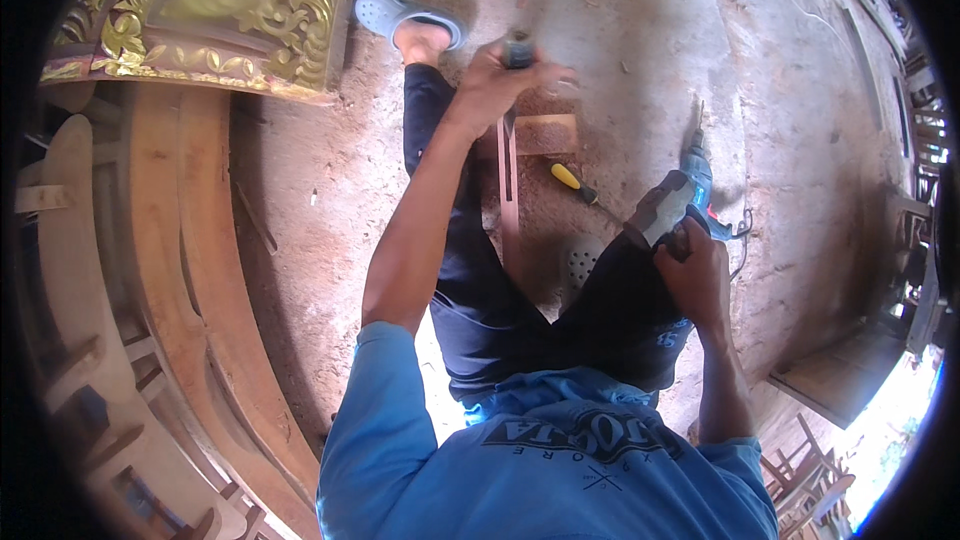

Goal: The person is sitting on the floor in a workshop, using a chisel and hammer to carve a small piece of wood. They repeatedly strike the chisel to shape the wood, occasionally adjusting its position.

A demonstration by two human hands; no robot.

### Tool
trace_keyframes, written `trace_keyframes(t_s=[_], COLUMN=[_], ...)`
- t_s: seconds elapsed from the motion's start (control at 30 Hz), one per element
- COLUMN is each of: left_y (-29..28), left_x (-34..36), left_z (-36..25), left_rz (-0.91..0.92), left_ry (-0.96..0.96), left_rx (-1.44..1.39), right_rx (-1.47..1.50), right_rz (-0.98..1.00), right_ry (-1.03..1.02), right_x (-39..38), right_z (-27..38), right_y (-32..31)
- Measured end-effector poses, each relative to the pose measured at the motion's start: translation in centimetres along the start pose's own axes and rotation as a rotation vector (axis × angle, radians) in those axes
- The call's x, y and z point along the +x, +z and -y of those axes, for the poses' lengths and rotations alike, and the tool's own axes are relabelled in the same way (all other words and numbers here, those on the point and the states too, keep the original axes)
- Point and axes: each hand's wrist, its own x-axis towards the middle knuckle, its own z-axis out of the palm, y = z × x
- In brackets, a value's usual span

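My left hand [500, 80] is closed round the dark handle of a chisel [516, 53], its fingers partly blurred. Below the fist a narrow dark blade meets a slotted wooden strip [508, 195], which lies between my legs. My right hand [692, 275] grips a mallet [660, 208] by its handle. The mallet's blocky head is raised over my right knee, apart from the chisel. Under the strip's far part sits a short wooden block [547, 135], strewn with shavings. A yellow-handled screwdriver [566, 177] rests on the floor between the strip and the mallet.
A blue power drill [697, 172] with a bit and cord lies beyond the mallet. Carved gilded furniture [215, 15] stands at the far left, with long curved boards [160, 230] nearer. A flat panel [840, 370] and wooden chair parts [805, 475] are at the right.
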Motion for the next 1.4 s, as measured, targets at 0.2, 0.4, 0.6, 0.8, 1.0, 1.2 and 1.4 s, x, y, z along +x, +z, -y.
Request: trace_keyframes(t_s=[0.2, 0.4, 0.6, 0.8, 1.0, 1.2, 1.4], left_y=[0.2, -0.3, 0.0, -0.1, -1.1, -3.0, -4.2], left_x=[0.6, 0.7, -0.2, -0.6, -0.9, -0.7, -0.8], left_z=[2.7, 3.8, 3.9, 4.9, 6.5, 9.1, 12.1], left_rz=[0.109, 0.165, 0.234, 0.263, 0.075, 0.128, 0.143], left_ry=[-0.04, -0.083, 0.06, 0.168, 0.498, 0.246, 0.176], left_rx=[0.128, 0.193, 0.115, 0.173, 0.506, 0.323, 0.281], right_rx=[0.011, -0.033, 0.251, 0.633, 0.043, 0.473, 0.105], right_rz=[-0.029, -0.007, 0.052, -0.066, 0.042, -0.172, -0.032], right_ry=[-0.02, -0.008, -0.005, -0.289, -0.399, -0.658, -0.48], right_x=[-0.2, 0.4, 1.5, 4.3, 9.7, 5.8, 8.0], right_z=[-0.3, 0.0, 3.9, 9.1, 11.4, 13.1, 14.1], right_y=[0.2, -0.1, -2.3, -0.1, 3.1, -1.5, 2.6])
